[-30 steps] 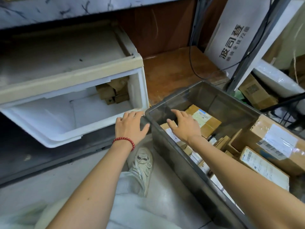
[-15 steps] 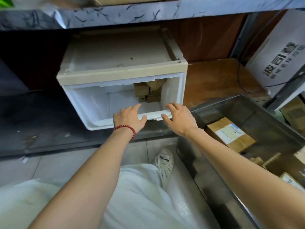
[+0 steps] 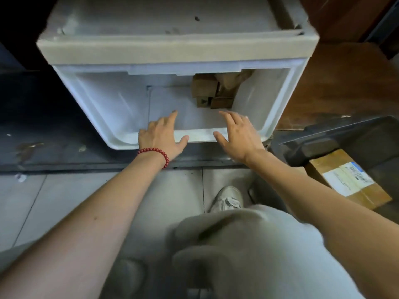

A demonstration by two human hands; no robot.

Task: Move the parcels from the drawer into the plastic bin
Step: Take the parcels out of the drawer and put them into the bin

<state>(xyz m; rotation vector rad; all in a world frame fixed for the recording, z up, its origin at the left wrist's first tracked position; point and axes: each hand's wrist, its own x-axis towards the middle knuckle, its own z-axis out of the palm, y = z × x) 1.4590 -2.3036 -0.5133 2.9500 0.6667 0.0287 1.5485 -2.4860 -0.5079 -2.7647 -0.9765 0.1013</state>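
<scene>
Head: left hand (image 3: 160, 137), right hand (image 3: 239, 138) splayed, palms-down

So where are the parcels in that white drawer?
In the head view, the brown parcels are stacked in the back right corner of the white drawer, just beyond the open right hand.

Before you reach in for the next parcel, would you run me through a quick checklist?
1. Hands free: ok; left hand and right hand are open, holding nothing.
2. White plastic drawer open: ok; its inside shows.
3. Parcels to fetch: ok; brown cardboard parcels sit in its back right corner.
4. Way to them: ok; bare drawer floor lies before them.
5. Room in the dark plastic bin: cannot tell; only one corner shows, holding a labelled cardboard box.
</scene>
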